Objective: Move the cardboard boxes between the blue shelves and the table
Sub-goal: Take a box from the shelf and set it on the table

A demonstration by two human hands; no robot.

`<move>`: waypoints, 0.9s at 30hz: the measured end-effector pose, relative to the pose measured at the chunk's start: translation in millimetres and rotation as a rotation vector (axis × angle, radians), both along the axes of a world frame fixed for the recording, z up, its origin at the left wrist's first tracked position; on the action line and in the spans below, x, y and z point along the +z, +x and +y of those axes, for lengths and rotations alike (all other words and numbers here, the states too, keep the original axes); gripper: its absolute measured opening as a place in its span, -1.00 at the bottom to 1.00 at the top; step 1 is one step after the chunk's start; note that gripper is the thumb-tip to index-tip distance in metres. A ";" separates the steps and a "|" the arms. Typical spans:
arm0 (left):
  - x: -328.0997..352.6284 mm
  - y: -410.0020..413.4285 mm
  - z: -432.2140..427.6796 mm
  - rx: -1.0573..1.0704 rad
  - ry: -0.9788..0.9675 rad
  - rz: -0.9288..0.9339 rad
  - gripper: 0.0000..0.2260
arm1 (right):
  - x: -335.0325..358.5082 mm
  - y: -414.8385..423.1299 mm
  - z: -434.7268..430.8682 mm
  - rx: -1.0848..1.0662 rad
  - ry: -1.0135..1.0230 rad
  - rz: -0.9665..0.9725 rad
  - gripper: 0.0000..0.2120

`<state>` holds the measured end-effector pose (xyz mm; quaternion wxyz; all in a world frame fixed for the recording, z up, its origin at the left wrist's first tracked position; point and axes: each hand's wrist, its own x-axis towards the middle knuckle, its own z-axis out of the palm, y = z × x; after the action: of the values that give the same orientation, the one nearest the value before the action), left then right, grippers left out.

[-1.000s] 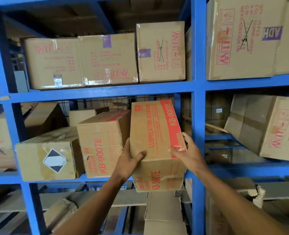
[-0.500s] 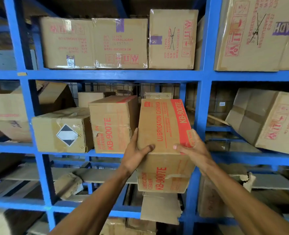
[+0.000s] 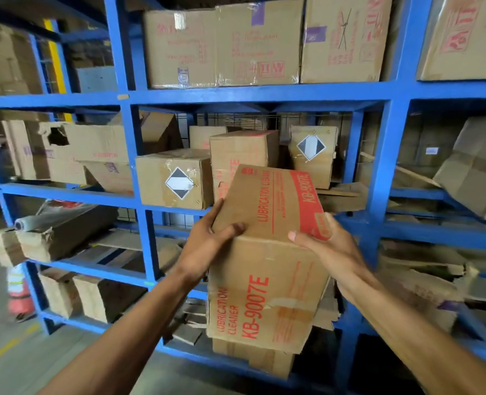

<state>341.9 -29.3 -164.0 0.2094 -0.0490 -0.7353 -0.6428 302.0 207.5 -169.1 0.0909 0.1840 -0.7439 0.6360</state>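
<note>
I hold a brown cardboard box [image 3: 267,252] printed in red "LUBRICATION CLEANER KB-900TE" in front of the blue shelves [image 3: 253,94]. It is out of the shelf and tilted, its top leaning away from me. My left hand [image 3: 207,243] grips its left edge, thumb on the front. My right hand [image 3: 330,246] grips its right edge by the red stripe. A matching KB-900TE box [image 3: 239,155] stands on the middle shelf behind it, between two boxes with diamond labels [image 3: 176,178] [image 3: 313,155]. The table is not in view.
Large taped boxes [image 3: 222,44] fill the top shelf. Torn boxes [image 3: 73,155] and flattened cardboard [image 3: 416,269] lie on the side and lower shelves. A blue upright post [image 3: 378,178] stands right of the held box. An orange cone [image 3: 19,292] stands on the grey floor at left.
The box has come out of the shelf toward me and lower, tilting back. The diamond-labelled box behind it now shows. My view has shifted left.
</note>
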 end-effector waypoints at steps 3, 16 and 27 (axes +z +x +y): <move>-1.1 19.0 -24.9 0.058 -0.001 -0.011 -0.24 | -3.7 4.3 -29.2 0.064 -0.024 -0.027 -0.53; -11.8 61.9 -194.3 0.560 0.008 -0.035 -0.17 | 8.4 -43.7 -241.8 0.500 0.084 0.019 -0.54; -18.1 141.1 -322.3 1.089 0.078 -0.026 -0.08 | 11.0 -49.5 -468.3 1.080 0.180 0.094 -0.41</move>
<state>483.0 -351.5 -182.1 0.5044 0.3547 -0.6324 -0.4688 252.6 -260.8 -158.1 -0.2312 0.5748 -0.5904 0.5173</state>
